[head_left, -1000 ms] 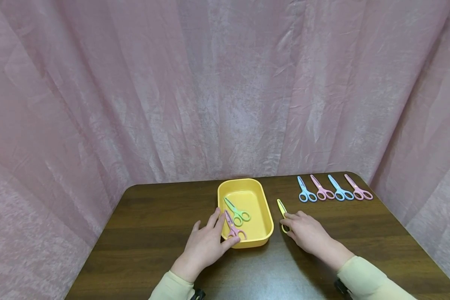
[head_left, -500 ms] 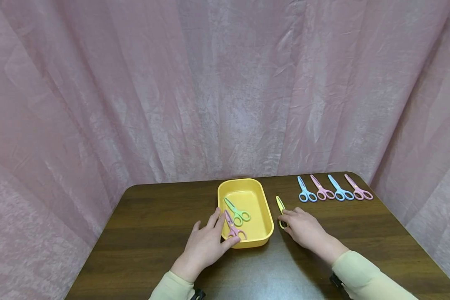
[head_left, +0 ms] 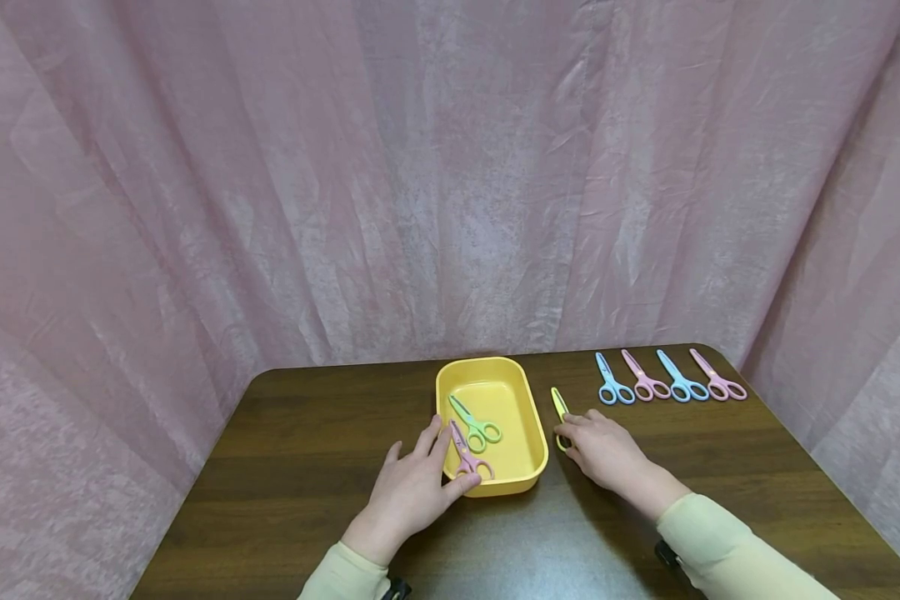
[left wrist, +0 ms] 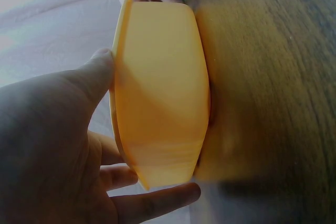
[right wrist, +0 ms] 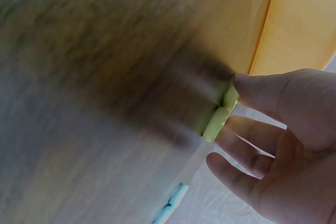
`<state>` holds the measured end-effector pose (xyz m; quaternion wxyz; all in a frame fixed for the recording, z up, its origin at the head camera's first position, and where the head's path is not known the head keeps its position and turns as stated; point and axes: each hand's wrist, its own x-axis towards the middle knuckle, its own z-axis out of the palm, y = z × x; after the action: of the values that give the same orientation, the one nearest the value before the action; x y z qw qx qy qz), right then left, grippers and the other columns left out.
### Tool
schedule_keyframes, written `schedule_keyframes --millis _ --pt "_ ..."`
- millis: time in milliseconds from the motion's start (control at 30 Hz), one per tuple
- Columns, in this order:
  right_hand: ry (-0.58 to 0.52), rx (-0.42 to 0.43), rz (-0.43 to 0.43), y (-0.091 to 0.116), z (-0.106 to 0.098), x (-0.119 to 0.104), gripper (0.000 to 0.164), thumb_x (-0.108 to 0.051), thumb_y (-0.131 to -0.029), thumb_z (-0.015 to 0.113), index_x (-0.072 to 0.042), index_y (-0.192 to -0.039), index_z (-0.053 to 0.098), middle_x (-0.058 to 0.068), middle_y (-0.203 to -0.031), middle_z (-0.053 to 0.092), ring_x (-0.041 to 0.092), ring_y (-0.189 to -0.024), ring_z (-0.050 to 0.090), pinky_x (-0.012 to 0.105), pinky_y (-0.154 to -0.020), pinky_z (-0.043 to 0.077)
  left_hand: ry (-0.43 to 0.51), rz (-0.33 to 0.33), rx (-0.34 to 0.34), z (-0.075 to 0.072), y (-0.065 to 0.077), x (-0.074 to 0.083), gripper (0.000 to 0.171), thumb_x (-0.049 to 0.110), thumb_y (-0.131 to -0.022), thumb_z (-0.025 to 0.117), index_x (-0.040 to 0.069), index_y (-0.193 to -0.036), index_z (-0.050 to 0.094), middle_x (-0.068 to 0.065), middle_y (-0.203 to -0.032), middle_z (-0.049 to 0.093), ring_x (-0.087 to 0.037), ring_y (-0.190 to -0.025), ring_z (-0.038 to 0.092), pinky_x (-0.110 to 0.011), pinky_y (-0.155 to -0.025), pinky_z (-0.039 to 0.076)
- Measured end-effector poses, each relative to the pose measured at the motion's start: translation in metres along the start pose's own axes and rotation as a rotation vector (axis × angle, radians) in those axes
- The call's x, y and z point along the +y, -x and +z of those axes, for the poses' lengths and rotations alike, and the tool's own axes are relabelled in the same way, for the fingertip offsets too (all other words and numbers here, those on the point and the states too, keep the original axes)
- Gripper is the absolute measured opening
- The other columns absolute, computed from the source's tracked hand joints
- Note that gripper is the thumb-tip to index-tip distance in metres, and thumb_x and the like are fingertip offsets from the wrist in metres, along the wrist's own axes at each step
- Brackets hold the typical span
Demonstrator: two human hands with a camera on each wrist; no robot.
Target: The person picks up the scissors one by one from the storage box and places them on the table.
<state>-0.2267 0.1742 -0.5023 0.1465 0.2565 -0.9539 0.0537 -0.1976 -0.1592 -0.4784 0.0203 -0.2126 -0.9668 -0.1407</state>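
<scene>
The yellow tray [head_left: 531, 408] holds green scissors [head_left: 474, 423] and pink scissors [head_left: 462, 452]. My left hand [head_left: 411, 493] spans its near left corner; in the left wrist view the thumb touches the rim and the other fingers spread around the corner. Right of the tray, yellow scissors [head_left: 558, 403] lie with blades pointing away from me. My right hand [head_left: 603, 450] pinches their handle loops; in the right wrist view the thumb and fingertips are on the yellow handles [right wrist: 216, 123], close to the table surface. The hand partly hides the handles.
At the back right of the brown table [head_left: 330, 450] is a row: blue scissors [head_left: 607, 379], pink scissors [head_left: 645, 377], more blue scissors [head_left: 678, 379] and more pink scissors [head_left: 716, 377]. Pink curtain [head_left: 450, 167] hangs right behind the table edge.
My right hand has shifted the yellow scissors slightly away from me and a little left, towards the tray's side. The left hand and the tray stay in place.
</scene>
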Motion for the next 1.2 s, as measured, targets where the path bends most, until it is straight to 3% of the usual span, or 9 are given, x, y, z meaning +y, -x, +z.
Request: schedule_keyframes --millis 633,1200 --pt "0.024 -0.04 0.014 -0.016 0.004 0.006 0.026 -0.008 -0.089 0.091 -0.009 -0.113 0.08 0.013 -0.118 0.079 0.035 -0.092 0.066 0.049 -0.079 0.058 0.003 -0.008 -0.012 0.002 -0.002 -0.002 0.094 0.07 -0.104 0.063 0.005 -0.169 0.044 -0.019 -0.175 0.039 -0.041 -0.132 0.068 -0.073 -0.119 0.036" --pt "0.02 -0.012 -0.018 -0.026 0.005 0.018 0.028 -0.008 -0.087 0.092 -0.007 -0.113 0.08 0.013 -0.115 0.079 0.036 -0.092 0.068 0.048 -0.081 0.058 0.0 -0.01 -0.013 0.002 -0.002 -0.002 0.095 0.072 -0.104 0.061 0.005 -0.169 0.044 -0.018 -0.175 0.038 -0.04 -0.135 0.067 -0.072 -0.119 0.036"
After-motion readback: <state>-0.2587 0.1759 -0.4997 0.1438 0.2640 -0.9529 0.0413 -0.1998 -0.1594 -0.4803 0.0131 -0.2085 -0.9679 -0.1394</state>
